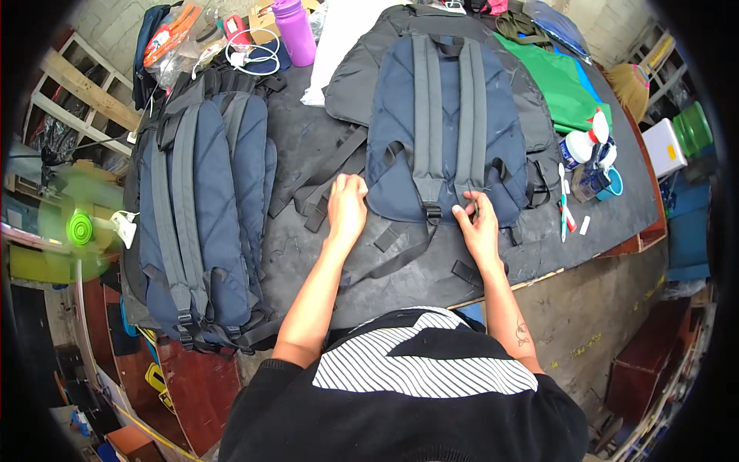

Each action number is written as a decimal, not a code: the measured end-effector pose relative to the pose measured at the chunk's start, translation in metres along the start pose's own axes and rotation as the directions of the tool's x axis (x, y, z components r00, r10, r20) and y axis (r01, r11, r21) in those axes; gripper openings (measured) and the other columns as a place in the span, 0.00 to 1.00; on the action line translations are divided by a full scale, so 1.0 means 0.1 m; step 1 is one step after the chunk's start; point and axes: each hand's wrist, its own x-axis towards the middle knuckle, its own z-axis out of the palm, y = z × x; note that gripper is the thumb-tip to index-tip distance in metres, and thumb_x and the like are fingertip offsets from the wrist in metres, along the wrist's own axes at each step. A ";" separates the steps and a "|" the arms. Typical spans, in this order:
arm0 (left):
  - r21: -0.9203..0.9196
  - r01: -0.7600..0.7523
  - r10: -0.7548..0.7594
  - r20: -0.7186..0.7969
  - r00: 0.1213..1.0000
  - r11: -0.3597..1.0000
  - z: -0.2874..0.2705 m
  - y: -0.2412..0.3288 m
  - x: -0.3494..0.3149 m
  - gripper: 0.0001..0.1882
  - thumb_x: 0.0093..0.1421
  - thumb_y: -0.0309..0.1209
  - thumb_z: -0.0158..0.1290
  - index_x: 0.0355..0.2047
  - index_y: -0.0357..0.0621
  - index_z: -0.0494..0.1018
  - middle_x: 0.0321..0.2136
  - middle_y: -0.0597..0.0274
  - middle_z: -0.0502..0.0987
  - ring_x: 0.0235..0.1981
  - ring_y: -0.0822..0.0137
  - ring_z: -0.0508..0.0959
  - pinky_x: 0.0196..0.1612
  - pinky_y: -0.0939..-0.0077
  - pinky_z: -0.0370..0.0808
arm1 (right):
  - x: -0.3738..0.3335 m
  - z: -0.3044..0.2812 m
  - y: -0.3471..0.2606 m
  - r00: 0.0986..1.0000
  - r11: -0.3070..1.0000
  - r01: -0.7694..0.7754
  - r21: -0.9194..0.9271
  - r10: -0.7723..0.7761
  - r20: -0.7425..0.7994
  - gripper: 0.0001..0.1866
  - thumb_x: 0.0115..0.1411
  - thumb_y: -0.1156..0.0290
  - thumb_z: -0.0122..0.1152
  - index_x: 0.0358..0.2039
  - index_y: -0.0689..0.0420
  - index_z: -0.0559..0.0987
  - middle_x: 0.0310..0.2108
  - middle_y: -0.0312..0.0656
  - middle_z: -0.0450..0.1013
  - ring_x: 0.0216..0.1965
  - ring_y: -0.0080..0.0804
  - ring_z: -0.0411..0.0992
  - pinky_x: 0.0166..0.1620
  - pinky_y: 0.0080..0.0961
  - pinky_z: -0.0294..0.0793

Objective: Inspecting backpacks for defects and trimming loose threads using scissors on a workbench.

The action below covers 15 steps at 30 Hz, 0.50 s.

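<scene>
Backpack panel [451, 123] in navy blue lies flat on the dark tabletop [408, 292], straight in front of the person, on top of a larger dark grey bag piece [350, 92]. 2 grey shoulder straps [427, 115] run down it, side by side. From the left strap's lower end hangs a black buckle [433, 210], with a webbing tail [400, 260] curving away across the table. The left hand [348, 206] is at the panel's lower left edge, fingers curled together; I cannot tell whether they pinch the fabric. The right hand [480, 227] is at the right strap's lower end, its thumb a little apart from the bent fingers; whether they grip webbing, I cannot tell. A stack of similar blue backpacks [209, 173] lies further left. Behind it stands a purple bottle [295, 35], near a looped white cable [275, 55]. To the right are green fabric [558, 96], a red-and-white spray bottle [577, 146] and a light-blue cup [613, 185].
</scene>
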 end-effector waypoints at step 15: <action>-0.828 0.300 -0.409 0.094 0.908 0.474 -0.21 0.48 0.11 0.05 0.64 0.23 0.45 0.30 0.35 0.66 0.29 0.60 0.74 0.31 0.76 0.75 0.35 0.79 0.78 | 0.35 0.44 -1.04 0.810 0.799 0.583 -0.152 -0.587 0.022 0.11 0.45 0.69 0.67 0.30 0.56 0.78 0.32 0.40 0.67 0.29 0.40 0.70 0.33 0.33 0.69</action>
